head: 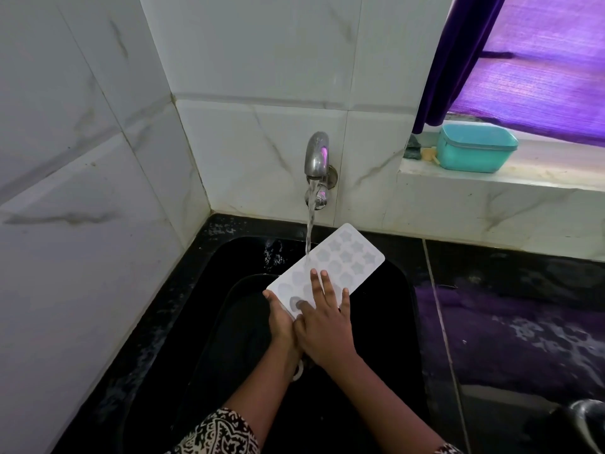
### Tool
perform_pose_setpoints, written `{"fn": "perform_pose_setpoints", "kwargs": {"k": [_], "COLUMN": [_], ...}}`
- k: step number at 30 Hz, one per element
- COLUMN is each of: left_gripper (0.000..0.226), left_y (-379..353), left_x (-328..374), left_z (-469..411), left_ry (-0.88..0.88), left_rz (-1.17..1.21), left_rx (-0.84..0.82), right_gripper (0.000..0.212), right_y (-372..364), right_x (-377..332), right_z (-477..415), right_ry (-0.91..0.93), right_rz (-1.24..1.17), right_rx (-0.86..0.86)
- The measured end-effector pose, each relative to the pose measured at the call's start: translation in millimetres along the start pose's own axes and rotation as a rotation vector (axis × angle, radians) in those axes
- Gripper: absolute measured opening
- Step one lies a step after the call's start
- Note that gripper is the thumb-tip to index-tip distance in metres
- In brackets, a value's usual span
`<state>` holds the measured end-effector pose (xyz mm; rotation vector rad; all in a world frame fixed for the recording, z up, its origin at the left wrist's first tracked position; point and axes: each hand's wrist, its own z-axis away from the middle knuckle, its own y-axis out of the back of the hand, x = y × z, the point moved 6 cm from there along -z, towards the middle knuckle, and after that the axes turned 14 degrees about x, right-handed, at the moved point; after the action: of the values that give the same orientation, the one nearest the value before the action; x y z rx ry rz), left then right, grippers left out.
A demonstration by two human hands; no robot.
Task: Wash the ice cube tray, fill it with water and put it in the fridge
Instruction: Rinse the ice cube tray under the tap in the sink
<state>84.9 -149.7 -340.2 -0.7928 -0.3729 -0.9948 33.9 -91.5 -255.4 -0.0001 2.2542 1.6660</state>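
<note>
One tray (347, 257): white, with star moulds at its far end and rounder ones nearer; it was held over the sink, top face up, its length running away to the right.
Water (310, 224): a steady stream fell from the tap and struck the tray by its left edge, just beyond the right fingertips.
Left hand (281, 319): gripped the tray's near left corner, thumb along the edge; its fingers were hidden beneath.
Right hand (324, 326): lay flat on the tray's near half, fingers straight and spread, thumb pressed into a near mould; it clasped nothing.
Tap (317, 155): steel, fixed to the tiled wall (262, 60) above the sink.
Sink (386, 339): black, set in the corner, below the tray and both hands.
Counter (507, 306): black and wet, right of the sink.
Sill (491, 176): right of the tap, bearing a teal tub (474, 147).
Curtain (458, 60): purple, hung above the sill.
Sleeve (216, 434): patterned, on the left forearm.
</note>
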Motion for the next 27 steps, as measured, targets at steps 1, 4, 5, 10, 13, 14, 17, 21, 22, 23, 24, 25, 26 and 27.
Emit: {"fn": "perform_pose_setpoints", "kwargs": {"k": [1,4,5,10,13,14,17,21,22,23,24,25,26,27], "left_gripper": [0.076,0.076,0.076,0.075,0.075,0.074,0.076,0.077,0.076,0.076,0.076,0.077,0.077,0.077], "left_y": [1.7,4.4,4.3,-5.5,-12.0,-12.7,-13.8,-11.6,-11.4,-10.9,-10.5,-10.2,-9.6,-8.7], "left_x": [-1.5,0.7,1.8,5.5,10.1,13.0,16.3,12.9,12.5,13.5,15.7,18.2,20.1,21.0], "left_z": [-1.4,-7.6,-9.0,-11.0,-10.8,-11.2,-13.4,-14.2,-14.3,-14.6,-15.6,-17.1,-18.6,-19.7], "left_ry": [0.005,0.016,0.018,0.034,0.027,0.018,0.031,0.001,0.001,0.002,0.001,0.001,0.001,0.000], "left_rz": [0.000,0.005,0.001,0.044,0.072,0.073,0.074,0.070,0.075,0.075,0.065,0.054,0.044,0.035], "left_rx": [0.017,0.066,0.074,0.061,0.048,0.052,0.044,0.032,0.023,0.020,0.021,0.024,0.032,0.045], "right_gripper": [0.038,0.035,0.035,0.031,0.036,0.036,0.036,0.039,0.039,0.039,0.038,0.038,0.037,0.036], "right_y": [2.4,13.5,16.9,11.3,1.8,-0.7,-2.4,3.9,3.4,1.4,-1.3,-3.1,-3.0,-1.4], "right_x": [1.6,13.5,18.7,23.0,20.0,18.5,17.6,13.3,9.9,7.6,6.8,7.7,9.6,11.4], "right_z": [2.1,9.7,11.2,7.4,2.2,1.2,-1.8,-7.9,-8.1,-7.0,-5.5,-4.0,-3.1,-3.4], "right_ry": [-0.019,-0.073,-0.095,-0.015,-0.001,0.009,0.051,0.094,0.100,0.102,0.099,0.095,0.096,0.105], "right_rz": [-0.030,-0.094,-0.121,-0.082,-0.055,-0.072,-0.097,0.039,0.036,0.014,-0.018,-0.048,-0.066,-0.064], "right_rx": [-0.005,0.055,0.080,-0.004,-0.042,-0.051,-0.072,0.001,0.003,-0.010,-0.030,-0.051,-0.066,-0.071]}}
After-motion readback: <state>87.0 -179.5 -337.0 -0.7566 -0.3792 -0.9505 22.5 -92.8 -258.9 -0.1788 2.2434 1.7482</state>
